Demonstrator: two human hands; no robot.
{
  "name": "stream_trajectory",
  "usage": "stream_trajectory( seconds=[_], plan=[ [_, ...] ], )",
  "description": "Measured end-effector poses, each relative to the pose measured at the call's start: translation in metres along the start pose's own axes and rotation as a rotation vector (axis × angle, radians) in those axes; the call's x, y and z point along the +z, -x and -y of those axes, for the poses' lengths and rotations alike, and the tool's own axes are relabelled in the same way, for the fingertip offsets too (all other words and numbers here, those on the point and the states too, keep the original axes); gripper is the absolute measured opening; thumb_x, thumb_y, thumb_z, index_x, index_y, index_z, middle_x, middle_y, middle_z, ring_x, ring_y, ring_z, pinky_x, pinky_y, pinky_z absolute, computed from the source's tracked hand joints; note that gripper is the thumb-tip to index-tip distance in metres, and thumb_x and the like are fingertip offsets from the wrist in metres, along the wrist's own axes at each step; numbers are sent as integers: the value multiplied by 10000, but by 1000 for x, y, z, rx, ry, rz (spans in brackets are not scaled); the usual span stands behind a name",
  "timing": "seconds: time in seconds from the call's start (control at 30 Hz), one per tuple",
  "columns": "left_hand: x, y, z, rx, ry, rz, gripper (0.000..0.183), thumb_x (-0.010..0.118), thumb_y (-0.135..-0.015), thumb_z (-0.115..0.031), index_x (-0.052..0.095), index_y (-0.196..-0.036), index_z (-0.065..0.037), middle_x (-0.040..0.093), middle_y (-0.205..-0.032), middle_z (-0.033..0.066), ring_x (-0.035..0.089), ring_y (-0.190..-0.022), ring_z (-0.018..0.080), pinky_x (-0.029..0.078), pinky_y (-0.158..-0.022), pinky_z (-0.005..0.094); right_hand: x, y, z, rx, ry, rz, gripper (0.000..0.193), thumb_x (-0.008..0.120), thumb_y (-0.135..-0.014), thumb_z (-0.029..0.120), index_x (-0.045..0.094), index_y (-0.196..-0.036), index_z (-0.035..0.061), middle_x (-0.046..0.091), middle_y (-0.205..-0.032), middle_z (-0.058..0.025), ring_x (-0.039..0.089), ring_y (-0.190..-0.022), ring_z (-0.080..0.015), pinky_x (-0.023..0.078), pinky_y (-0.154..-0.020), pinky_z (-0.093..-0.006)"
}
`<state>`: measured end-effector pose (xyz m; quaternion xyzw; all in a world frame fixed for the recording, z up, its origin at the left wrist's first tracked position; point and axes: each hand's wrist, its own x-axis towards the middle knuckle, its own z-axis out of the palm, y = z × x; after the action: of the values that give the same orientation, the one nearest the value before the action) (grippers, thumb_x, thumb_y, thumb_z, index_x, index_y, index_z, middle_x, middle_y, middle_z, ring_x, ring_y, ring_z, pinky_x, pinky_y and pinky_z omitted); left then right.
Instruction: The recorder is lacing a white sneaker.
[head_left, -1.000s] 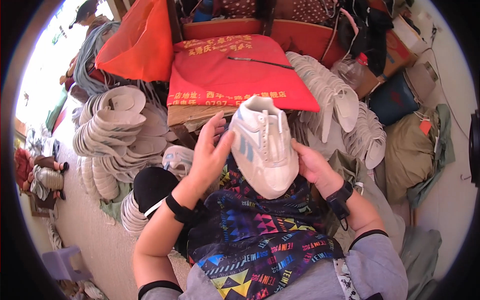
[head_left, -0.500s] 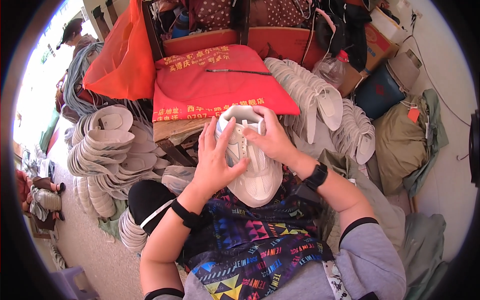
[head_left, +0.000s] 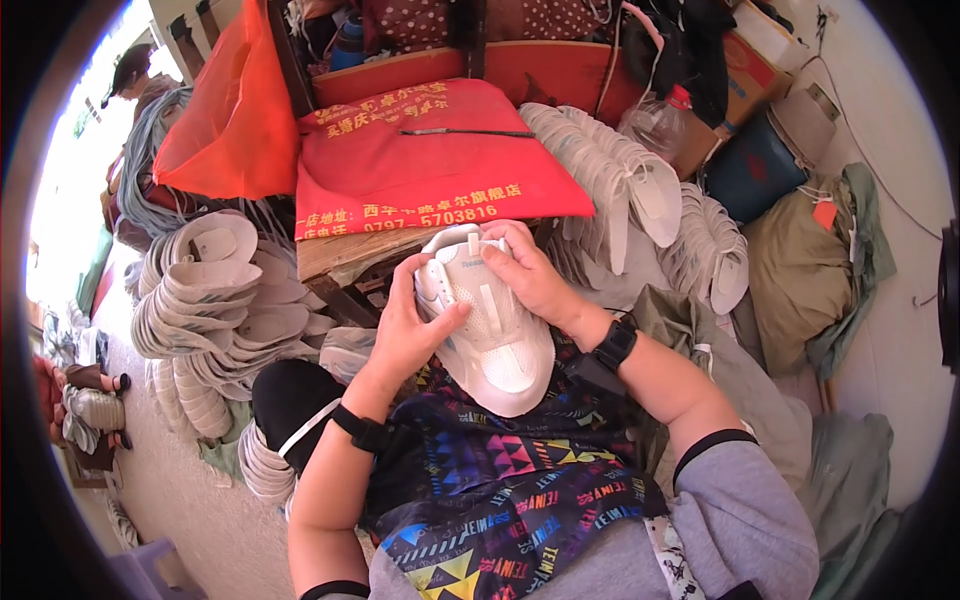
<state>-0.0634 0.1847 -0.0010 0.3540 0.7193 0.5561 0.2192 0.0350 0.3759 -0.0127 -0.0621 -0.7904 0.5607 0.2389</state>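
Over my lap I hold a white sneaker upper point(head_left: 502, 372), its rounded toe toward me. My left hand point(head_left: 408, 322) grips its left side, thumb along the lacing edge and fingers around the outside. At the collar, my right hand point(head_left: 530, 278) is closed on the right side, its thumb pressed by the top of the tongue point(head_left: 482, 279). The lacing edges are spread apart, so the mesh tongue shows broadly. No laces can be seen in it. The underside of the upper and several of my fingertips are hidden.
Ahead stands a wooden table point(head_left: 345, 260) covered by a red printed bag point(head_left: 430, 170) with a thin dark tool point(head_left: 467, 132). Stacked white uppers lie at left point(head_left: 205, 290) and right point(head_left: 655, 205). A patterned apron point(head_left: 520, 500) covers my lap.
The lacing edges have moved apart, baring more of the tongue. My left hand has dropped slightly and wrapped closer around the side. My right thumb has shifted to the tongue top.
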Motion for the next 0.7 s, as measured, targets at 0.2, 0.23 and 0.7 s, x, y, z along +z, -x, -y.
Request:
stream_trajectory(
  seconds=[0.2,0.23,0.7],
  plan=[
    [4,-5,38,61,175,33,719,715,-859,-212,308,-1416,-10,438,-1343,150,430,-1248,221,355,-1056,335,-21,4,-19,285,-481,-11,324,512,-999,306,544,-1186,44,537,-1231,-114,515,-1176,-243,399,-1015,-360],
    [5,-8,43,69,223,44,722,707,-865,-200,299,-1432,-18,436,-1349,145,440,-1240,221,361,-1054,339,-40,10,-25,481,-910,-48,353,495,-1008,331,543,-1208,45,567,-1225,-114,546,-1154,-244,424,-1003,-374],
    [8,-9,35,-30,262,96,714,609,-900,-111,223,-1497,-38,354,-1462,131,361,-1342,223,261,-1127,351,-168,266,-178,1208,520,-9,278,626,-881,295,696,-983,46,699,-845,-104,671,-831,-209,526,-727,-315]
  ],
)
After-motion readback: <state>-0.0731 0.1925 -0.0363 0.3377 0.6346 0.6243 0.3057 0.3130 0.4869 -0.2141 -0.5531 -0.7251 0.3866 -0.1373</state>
